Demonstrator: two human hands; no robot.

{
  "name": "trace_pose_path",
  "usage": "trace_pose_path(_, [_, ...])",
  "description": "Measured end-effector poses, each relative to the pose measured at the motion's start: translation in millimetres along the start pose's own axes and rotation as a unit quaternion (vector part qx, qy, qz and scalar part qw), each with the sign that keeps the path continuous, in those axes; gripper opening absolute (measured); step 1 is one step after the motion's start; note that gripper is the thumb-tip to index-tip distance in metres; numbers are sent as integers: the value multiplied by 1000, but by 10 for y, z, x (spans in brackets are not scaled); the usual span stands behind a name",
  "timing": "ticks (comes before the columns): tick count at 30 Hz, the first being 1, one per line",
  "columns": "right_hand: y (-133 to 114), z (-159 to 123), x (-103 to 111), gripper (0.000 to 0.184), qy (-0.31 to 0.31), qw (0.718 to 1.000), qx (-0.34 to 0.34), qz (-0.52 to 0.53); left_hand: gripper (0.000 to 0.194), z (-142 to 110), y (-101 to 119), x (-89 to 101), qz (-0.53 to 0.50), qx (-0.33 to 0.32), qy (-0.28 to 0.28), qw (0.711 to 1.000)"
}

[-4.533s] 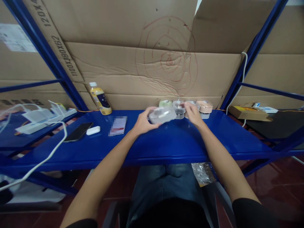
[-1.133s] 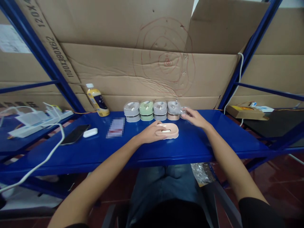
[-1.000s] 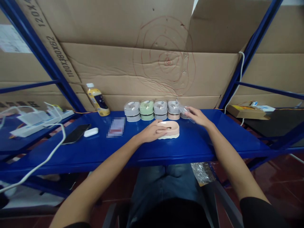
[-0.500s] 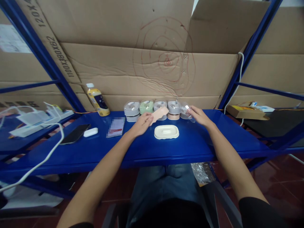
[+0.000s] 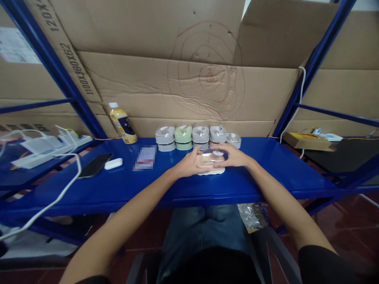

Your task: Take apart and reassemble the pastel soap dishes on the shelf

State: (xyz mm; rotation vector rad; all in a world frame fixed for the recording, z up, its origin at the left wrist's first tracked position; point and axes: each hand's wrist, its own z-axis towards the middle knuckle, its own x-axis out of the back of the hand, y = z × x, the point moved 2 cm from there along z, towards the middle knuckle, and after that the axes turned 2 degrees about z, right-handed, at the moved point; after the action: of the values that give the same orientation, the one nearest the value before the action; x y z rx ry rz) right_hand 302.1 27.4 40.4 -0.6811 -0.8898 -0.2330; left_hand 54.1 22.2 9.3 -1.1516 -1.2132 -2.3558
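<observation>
Both hands meet at the middle of the blue shelf. My left hand (image 5: pixel 188 164) and my right hand (image 5: pixel 232 155) hold a clear plastic lid (image 5: pixel 213 157) from either side. Pinkish colour shows through the lid, and a cream oval tray (image 5: pixel 211 171) lies beneath it, mostly hidden by my fingers. I cannot tell whether lid and tray touch. Just behind my hands stands a row of stacked round-cornered containers in grey (image 5: pixel 165 139), green (image 5: pixel 183 138), grey (image 5: pixel 200 137) and pale grey over pink (image 5: pixel 218 136), with a clear one (image 5: pixel 233 139) at the right end.
The blue metal shelf (image 5: pixel 266 177) holds a yellow-labelled bottle (image 5: pixel 122 124), a blurred card (image 5: pixel 145 157), a white earbud case (image 5: pixel 113 163) and a black phone (image 5: pixel 95 165). A white power strip (image 5: pixel 50 145) and cable lie at the left. Cardboard (image 5: pixel 148 86) backs the shelf.
My right hand has come left from the row's end with the clear lid. My left hand no longer lifts the pink piece aside. Both hands now close together over the cream tray.
</observation>
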Motion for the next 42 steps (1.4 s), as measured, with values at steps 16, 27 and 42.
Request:
trace_pose_path(16, [-131, 23, -222, 89, -47, 994, -17, -98, 139, -2, 81, -143, -15, -6, -8, 1000])
trace_pose_path(27, [-187, -8, -225, 85, -56, 992, 11, -116, 152, 19, -42, -189, -59, 8, 4, 998])
trace_pose_path(42, [-211, -308, -136, 91, -107, 994, 15, 10, 134, 19, -76, -128, -13, -1, -54, 998])
